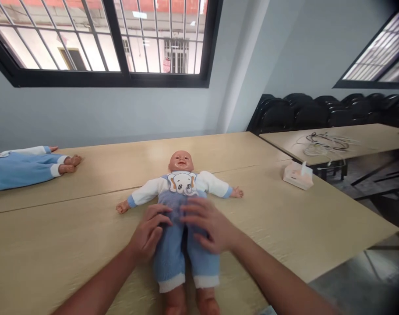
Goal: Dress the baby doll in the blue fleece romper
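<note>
A baby doll (173, 253) lies on its back on the wooden table, arms spread, its feet toward me. It wears a blue and white outfit with an elephant patch (182, 183) on the chest. My left hand (150, 232) is at the doll's waist on the left side, fingers apart and slightly bent. Over the right hip and belly is my right hand (212, 224), its fingers spread and a little blurred. Neither hand grips the doll; whether the fingertips touch the cloth, I cannot tell. The doll's feet are cut off by the bottom edge.
A second doll (25, 168) in the same outfit lies at the far left. A tissue box (298, 175) stands on the right of the table (268, 210). Tangled cables (327, 144) lie on another table, with black chairs (281, 114) behind it. A barred window (127, 81) is above.
</note>
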A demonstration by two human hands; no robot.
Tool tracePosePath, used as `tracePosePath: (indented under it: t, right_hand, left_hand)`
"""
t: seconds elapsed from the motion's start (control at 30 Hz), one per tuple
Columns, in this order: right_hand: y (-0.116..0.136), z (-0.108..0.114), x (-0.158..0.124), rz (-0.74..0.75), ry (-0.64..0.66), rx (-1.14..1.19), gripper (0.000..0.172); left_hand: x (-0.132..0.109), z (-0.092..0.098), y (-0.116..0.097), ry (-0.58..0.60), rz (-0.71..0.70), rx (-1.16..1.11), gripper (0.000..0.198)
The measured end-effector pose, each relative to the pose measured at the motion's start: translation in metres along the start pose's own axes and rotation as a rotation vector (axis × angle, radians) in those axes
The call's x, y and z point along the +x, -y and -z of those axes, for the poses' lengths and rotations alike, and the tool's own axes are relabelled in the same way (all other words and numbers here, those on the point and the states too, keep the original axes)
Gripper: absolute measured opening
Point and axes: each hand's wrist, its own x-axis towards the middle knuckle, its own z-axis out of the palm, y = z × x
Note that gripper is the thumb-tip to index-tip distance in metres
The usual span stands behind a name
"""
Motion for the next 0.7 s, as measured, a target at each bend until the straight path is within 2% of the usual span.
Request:
tracePosePath:
  t: [0.07, 0.1, 0.17, 0.23, 0.37, 0.43, 0.53, 0.63, 0.7]
  right_hand:
    - [0.014, -0.007, 0.005, 0.135, 0.118, -0.002, 0.053]
    - [0.02, -0.011, 0.008, 0.151, 0.164, -0.007, 0.055]
    - [0.028, -0.021, 0.014, 0.085, 0.185, -0.03, 0.055]
    - [0.027, -0.029, 0.018, -0.033, 0.13, -0.052, 0.053]
    - [0.007, -0.033, 0.022, -0.241, 0.015, -0.082, 0.05]
    - [-0.009, -0.032, 0.025, -0.33, -0.041, -0.105, 0.048]
    - [-0.04, -0.03, 0.033, -0.449, -0.148, -0.168, 0.045]
    - [-0.084, -0.026, 0.044, -0.558, -0.225, -0.25, 0.043]
    - [-0.119, -0.019, 0.052, -0.632, -0.277, -0.308, 0.041]
  left_hand:
    - [-0.003, 0.0, 0.01, -0.215, 0.104, 0.0, 0.05]
    - [-0.003, 0.001, 0.016, -0.312, 0.135, 0.008, 0.05]
    - [-0.003, 0.006, 0.025, -0.469, 0.169, 0.021, 0.045]
    - [-0.003, 0.012, 0.032, -0.559, 0.173, 0.017, 0.04]
    - [-0.004, 0.027, 0.042, -0.574, 0.151, 0.049, 0.037]
    - [-0.004, 0.032, 0.049, -0.592, 0.191, 0.076, 0.04]
    - [-0.004, 0.035, 0.063, -0.612, 0.362, 0.009, 0.041]
    - [-0.004, 0.033, 0.077, -0.552, 0.591, -0.11, 0.039]
    - [-0.004, 0.032, 0.082, -0.514, 0.675, -0.126, 0.038]
